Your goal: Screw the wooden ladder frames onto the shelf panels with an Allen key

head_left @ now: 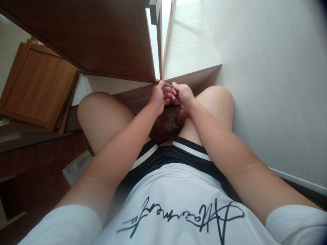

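Note:
Both my hands meet in front of the lower corner of a brown wooden door panel (114, 37). A thin metal rod (167, 84), too small to name more exactly, spans the short gap between them. My right hand (183, 95) is closed, with its thumb and fingers pinching the rod's right end. At the other end, the thumb and forefinger of my left hand (157, 97) are pinched together on the rod, close to the door's corner. Its other fingers are loosely curled. What lies inside the pinches is hidden.
A pale cabinet floor (192, 44) lies beyond the door edge. Pale panelling (270, 88) rises close on my right. Several wooden panels (38, 85) lean in a stack at the left. By my leg lies a whitish packet (78, 166) on the dark floor (38, 170).

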Demonstrator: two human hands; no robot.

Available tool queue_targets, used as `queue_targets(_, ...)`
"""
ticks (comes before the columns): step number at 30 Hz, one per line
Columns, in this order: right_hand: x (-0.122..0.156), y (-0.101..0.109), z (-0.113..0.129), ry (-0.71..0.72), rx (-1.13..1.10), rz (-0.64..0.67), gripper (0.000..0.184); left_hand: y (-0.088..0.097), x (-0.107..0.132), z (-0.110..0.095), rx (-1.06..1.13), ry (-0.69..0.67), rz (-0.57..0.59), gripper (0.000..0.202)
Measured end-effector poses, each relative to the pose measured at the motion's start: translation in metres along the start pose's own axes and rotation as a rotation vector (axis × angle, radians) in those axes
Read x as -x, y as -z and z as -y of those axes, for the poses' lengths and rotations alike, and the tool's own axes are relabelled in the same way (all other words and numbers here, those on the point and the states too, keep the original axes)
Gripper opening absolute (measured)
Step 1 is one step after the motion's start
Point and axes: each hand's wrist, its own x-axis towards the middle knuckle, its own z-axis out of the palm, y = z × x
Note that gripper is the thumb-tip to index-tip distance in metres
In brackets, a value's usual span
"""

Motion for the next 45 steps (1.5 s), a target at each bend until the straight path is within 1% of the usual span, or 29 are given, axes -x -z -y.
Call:
queue_targets(2, 0.0, -0.001, -0.002, 0.112, 0.079, -0.036, 0.048, 0.0, 0.0, 0.0, 0.003, -0.007, 0.002, 0.028)
queue_targets(4, 0.002, -0.001, -0.002, 0.186, 0.13, -0.049, 0.048, 0.0, 0.0, 0.0, 0.015, -0.012, 0.001, 0.027)
queue_targets(10, 0.008, 0.002, 0.003, 0.285, 0.308, -0.091, 0.048, -0.001, 0.002, -0.002, 0.02, -0.003, -0.015, 0.026)
queue_targets(16, 0.008, 0.004, 0.002, 0.443, 0.491, -0.168, 0.047, -0.001, 0.003, -0.002, 0.002, -0.007, -0.021, 0.027)
queue_targets(19, 0.008, 0.005, 0.001, 0.495, 0.542, -0.18, 0.047, -0.001, 0.003, -0.002, 0.025, -0.002, -0.015, 0.026)
queue_targets(22, 0.01, 0.005, 0.001, 0.512, 0.559, -0.187, 0.046, -0.001, 0.002, -0.002, 0.02, -0.009, -0.01, 0.026)
queue_targets(25, 0.011, 0.004, 0.002, 0.484, 0.533, -0.187, 0.046, 0.0, 0.001, -0.001, 0.014, -0.014, -0.011, 0.026)
queue_targets(28, 0.009, 0.002, 0.0, 0.435, 0.45, -0.176, 0.047, 0.0, 0.001, -0.001, 0.015, -0.014, -0.015, 0.026)
queue_targets(30, 0.006, 0.0, -0.003, 0.364, 0.355, -0.143, 0.049, 0.0, 0.001, -0.001, 0.009, -0.017, -0.018, 0.026)
queue_targets(33, 0.002, -0.002, -0.005, 0.213, 0.203, -0.078, 0.051, 0.0, 0.0, 0.0, -0.003, -0.003, -0.026, 0.028)
queue_targets(39, 0.002, 0.0, 0.002, -0.056, -0.022, 0.046, 0.051, 0.001, -0.001, 0.001, 0.003, -0.002, -0.008, 0.03)
queue_targets(42, 0.004, 0.002, 0.006, -0.139, -0.102, 0.107, 0.047, 0.001, -0.001, 0.001, -0.004, -0.014, 0.003, 0.031)
queue_targets(45, 0.005, 0.002, 0.008, -0.181, -0.129, 0.122, 0.046, 0.001, 0.0, 0.001, -0.007, -0.012, -0.002, 0.032)
